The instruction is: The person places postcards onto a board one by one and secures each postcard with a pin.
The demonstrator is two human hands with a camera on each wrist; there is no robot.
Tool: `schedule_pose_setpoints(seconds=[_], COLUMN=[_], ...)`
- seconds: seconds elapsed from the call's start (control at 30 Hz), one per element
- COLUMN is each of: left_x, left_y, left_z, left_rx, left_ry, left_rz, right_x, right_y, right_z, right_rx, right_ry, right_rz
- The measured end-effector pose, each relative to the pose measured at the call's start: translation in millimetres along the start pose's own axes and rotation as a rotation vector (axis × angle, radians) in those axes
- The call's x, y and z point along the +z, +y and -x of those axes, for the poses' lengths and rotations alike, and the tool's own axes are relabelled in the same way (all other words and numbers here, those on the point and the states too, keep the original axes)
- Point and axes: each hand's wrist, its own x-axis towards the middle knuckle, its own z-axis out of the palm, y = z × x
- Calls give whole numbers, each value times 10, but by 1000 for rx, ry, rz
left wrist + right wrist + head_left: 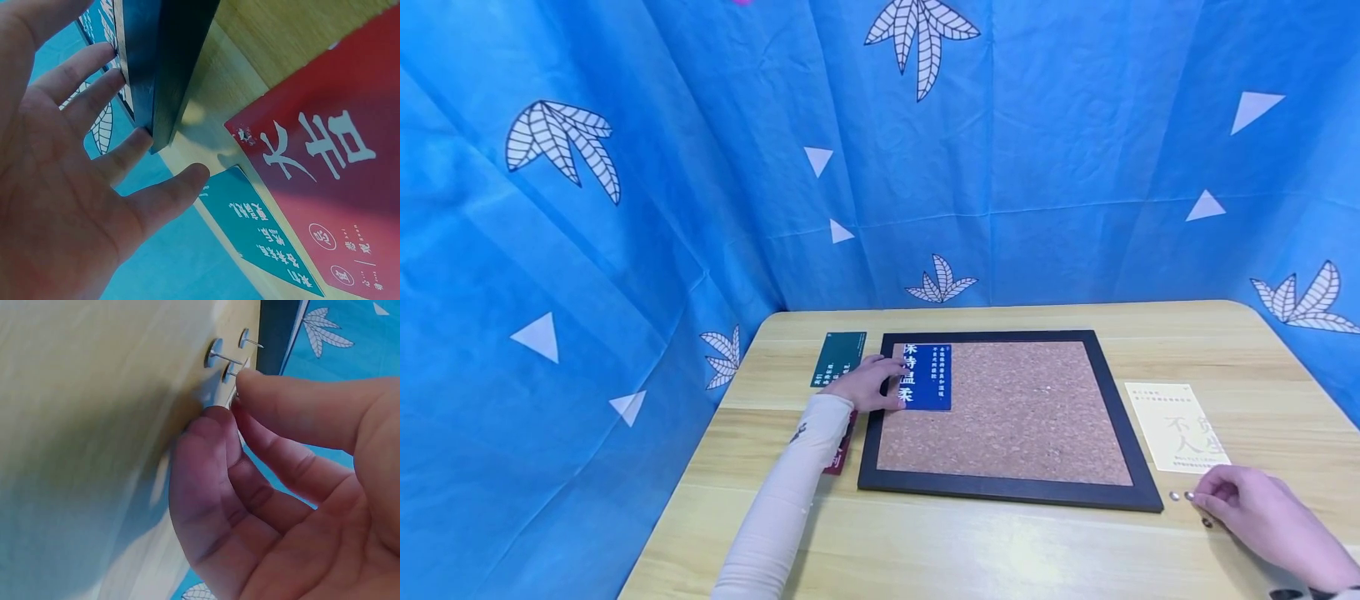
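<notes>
Corkboard (1007, 425) bears one blue card (931, 385), apparently unpinned, under the left hand (865, 386), fingers spread. Still off it: green card (838, 357) and red card (325, 150) to its left, cream card (1172, 421) to its right. Beyond its near right corner, the right hand (1262, 517) curls beside thumbtacks (214, 354); whether it pinches one cannot be told.

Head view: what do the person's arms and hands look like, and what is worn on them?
The left hand is bare, below a pale, close-fitting long sleeve with a small dark marking near the cuff. The right hand is bare too. By its wrist, a black-and-white piece is cut off at the frame's edge, too little to identify.
</notes>
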Motion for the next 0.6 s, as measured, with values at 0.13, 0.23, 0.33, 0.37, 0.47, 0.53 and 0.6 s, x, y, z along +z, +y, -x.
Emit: schedule_pose_setpoints(seconds=[0.13,0.23,0.33,0.37,0.47,0.53,0.6], left_x=[-3,-5,-5,-5,-5,-4,-4], left_y=[-1,-2,-4,-3,-2,-1,-1], left_z=[-1,0,-3,-4,-8,-9,-9], left_rx=[6,4,0,-1,-6,-6,-7], left_ry=[-3,-7,-9,-8,-9,-10,-11], left_rz=[4,1,3,5,7,6,3], right_x=[-4,-17,-54,-65,-87,-87,-85], right_y=[30,54,64,60,47,36,29], right_z=[28,22,-20,-34,-50,-42,-37], right_rx=[-51,-82,-77,-65,-46,-46,-51], right_ry=[83,116,96,89,66,73,81], right_rz=[-17,-10,14,24,20,11,0])
